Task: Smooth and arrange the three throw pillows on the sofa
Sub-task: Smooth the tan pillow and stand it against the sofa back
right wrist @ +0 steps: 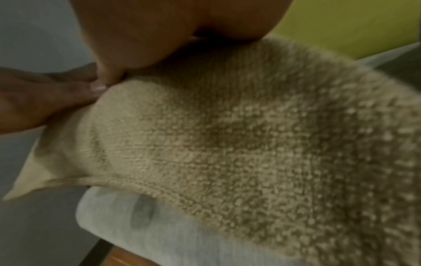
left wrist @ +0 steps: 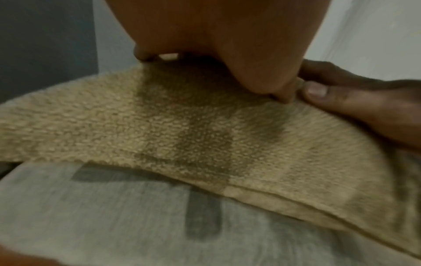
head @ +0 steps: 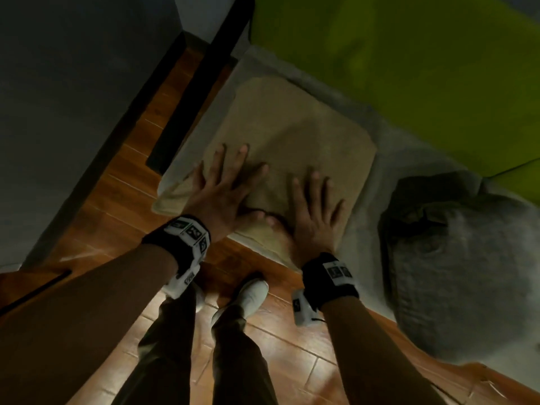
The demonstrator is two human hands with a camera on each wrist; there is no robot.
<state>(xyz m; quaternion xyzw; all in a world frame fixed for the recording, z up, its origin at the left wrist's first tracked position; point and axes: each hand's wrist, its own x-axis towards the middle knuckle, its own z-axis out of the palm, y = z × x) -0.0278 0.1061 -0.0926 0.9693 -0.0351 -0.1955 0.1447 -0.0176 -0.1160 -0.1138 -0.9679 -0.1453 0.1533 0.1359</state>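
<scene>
A beige textured throw pillow [head: 292, 135] lies flat on the grey sofa seat [head: 388, 159] at its left end. My left hand [head: 225, 182] presses flat on the pillow's near left part, fingers spread. Beside it my right hand [head: 315, 206] presses flat on the near right part, and the two thumbs almost touch. In the left wrist view the pillow [left wrist: 159, 126] shows its knobbly weave over the seat's front edge. The right wrist view shows the pillow [right wrist: 250, 144] bulging under my palm. A grey pillow [head: 455, 258] lies further right on the seat.
The sofa's green backrest [head: 409, 54] runs behind the pillows. A wooden floor [head: 122, 182] and a dark frame [head: 187, 112] lie left of the sofa. My legs and a white shoe [head: 251, 296] stand close to the seat's front edge.
</scene>
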